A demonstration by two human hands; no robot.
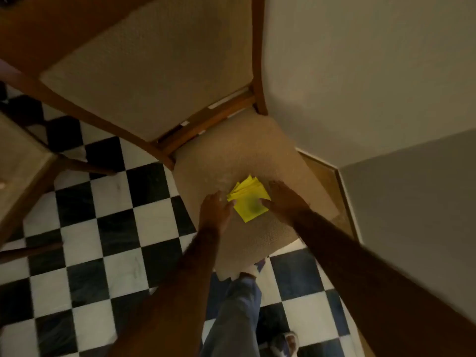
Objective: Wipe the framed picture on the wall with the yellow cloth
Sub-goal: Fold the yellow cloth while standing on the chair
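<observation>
On the chair seat (231,155), both hands (215,210) (284,199) seemingly pinch the yellow cloth's (248,203) side edges.

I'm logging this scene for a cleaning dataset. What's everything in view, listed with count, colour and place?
yellow cloth: one, folded, on the chair seat between the hands
chair: one, beige upholstery, wooden frame, against the wall
second chair: part of one, beige and wood, left edge
floor: black and white checkered tiles
wall: pale grey, right side
trouser leg: one, blue-grey, bottom centre
left hand: at the cloth's left edge
right hand: at its right edge
</observation>
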